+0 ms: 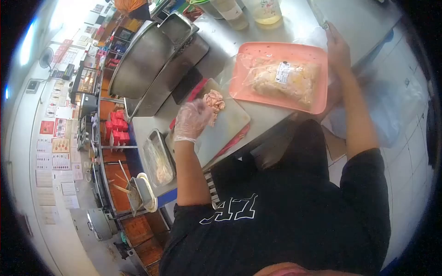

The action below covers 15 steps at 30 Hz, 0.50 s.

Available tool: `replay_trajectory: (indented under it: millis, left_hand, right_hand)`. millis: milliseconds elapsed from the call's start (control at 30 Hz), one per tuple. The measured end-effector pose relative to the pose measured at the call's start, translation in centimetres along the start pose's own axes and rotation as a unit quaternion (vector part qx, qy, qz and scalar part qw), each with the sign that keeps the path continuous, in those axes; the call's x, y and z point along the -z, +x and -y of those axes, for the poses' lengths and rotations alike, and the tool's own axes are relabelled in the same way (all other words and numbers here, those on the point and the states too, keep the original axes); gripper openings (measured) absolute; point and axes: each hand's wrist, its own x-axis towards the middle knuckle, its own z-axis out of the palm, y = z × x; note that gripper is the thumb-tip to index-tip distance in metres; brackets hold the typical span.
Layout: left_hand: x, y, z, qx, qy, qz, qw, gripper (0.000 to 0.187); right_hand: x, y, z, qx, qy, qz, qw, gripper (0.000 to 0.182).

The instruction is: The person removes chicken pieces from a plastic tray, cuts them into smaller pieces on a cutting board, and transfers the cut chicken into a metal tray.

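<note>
My left hand [191,120], in a clear plastic glove, is curled at the pile of pale meat pieces [214,102], its fingertips closed on the near side. The pile lies on a white cutting board [230,120]. To the right, a pink tray [243,69] carries a clear bag of pale meat [287,82] with a white label. Beyond the tray's right edge is my right hand [338,48], looking bare, its fingers closed round a thin object I cannot make out.
A metal tray [171,163] with bagged food is left of the board. Large steel containers [142,60] stand at the upper left. Clear containers [264,11] are at the top. A clear bluish plastic bag [391,115] is at the right. Another person's orange clothing [131,5] shows far off.
</note>
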Motion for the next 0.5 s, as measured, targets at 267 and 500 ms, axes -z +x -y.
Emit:
replay_trajectory:
  millis: [267, 500]
  left_hand:
    - [-1.6, 1.4, -4.8, -0.207, 0.017, 0.03, 0.978, 0.023]
    - [-7.6, 10.7, -7.1, -0.17, -0.083, 0.216, 0.958, 0.035]
  right_hand:
    - [-0.3, 0.1, -0.5, 0.047, -0.013, -0.028, 0.998, 0.042]
    - [-0.1, 0.2, -0.6, 0.02, 0.0, -0.016, 1.0, 0.043]
